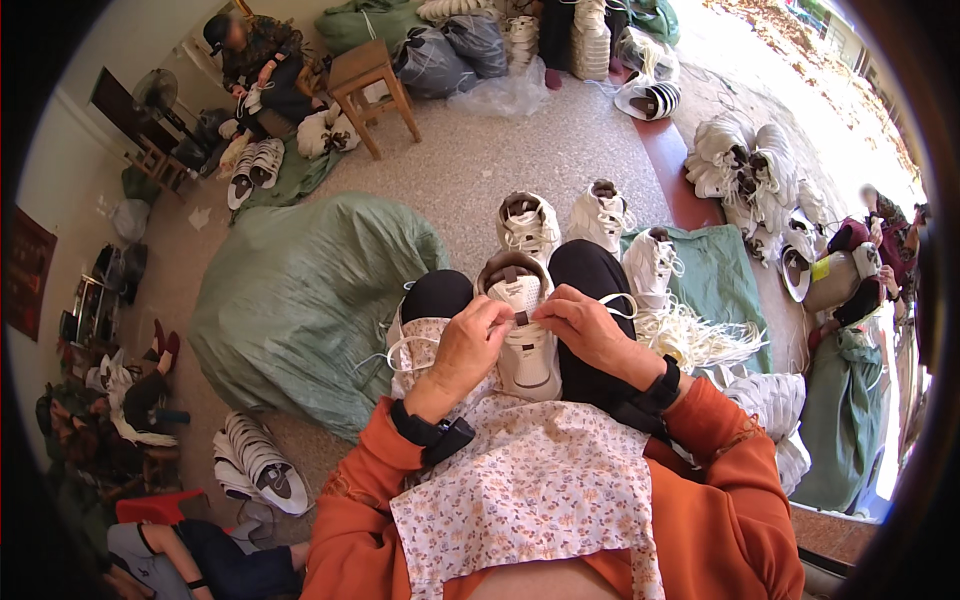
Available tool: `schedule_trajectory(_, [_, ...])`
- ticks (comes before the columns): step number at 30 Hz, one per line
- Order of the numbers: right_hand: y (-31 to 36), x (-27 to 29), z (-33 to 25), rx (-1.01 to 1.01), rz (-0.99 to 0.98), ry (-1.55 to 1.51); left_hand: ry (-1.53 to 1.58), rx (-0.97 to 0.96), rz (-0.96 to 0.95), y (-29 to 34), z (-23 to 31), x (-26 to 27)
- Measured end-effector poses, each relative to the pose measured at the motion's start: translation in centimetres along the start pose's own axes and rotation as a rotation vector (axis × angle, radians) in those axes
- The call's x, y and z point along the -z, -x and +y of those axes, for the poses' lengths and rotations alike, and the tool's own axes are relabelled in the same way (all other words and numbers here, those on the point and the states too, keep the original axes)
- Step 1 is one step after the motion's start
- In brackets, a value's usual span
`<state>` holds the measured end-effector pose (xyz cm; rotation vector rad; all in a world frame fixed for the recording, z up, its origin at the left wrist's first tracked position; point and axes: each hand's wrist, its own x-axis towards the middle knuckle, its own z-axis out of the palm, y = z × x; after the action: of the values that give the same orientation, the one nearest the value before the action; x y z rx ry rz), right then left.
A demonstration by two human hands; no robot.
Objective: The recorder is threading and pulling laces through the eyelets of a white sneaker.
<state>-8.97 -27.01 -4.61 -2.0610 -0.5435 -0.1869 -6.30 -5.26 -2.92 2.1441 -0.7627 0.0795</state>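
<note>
A white sneaker [530, 370] with a brown lining rests on my lap between my knees, its toe toward me. My left hand [468, 342] is at the left edge of its lace opening, thumb and fingers pinched together. From that hand a white shoelace [408, 345] loops out to the left. On the other side my right hand [588, 328] is pinched the same way, and a lace loop sticks out beside it. The fingertips almost meet over the tongue and hide the eyelets there. Just beyond my knees stand three laced sneakers [528, 225].
A bulky green sack [310, 290] lies to my left. White loose laces [700, 338] are heaped on a green cloth [725, 270] at my right. Stacked shoes [740, 165] sit farther right. A wooden stool [370, 75] stands ahead; other people sit around the room.
</note>
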Motion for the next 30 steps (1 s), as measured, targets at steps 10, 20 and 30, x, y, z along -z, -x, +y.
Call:
schedule_trajectory(10, [-0.6,-0.9,-1.0,-0.01,0.043,0.085,0.124,0.046,0.083,-0.6,-0.1,-0.6])
schedule_trajectory(20, [-1.1,0.6,-2.1,-0.015,-0.012,0.222,0.023,-0.152,0.054,-0.2,-0.1,0.6])
schedule_trajectory(30, [-1.6,0.1,-1.2,0.197,-0.125,0.505,-0.082,-0.214,0.056,-0.4,-0.3,0.2])
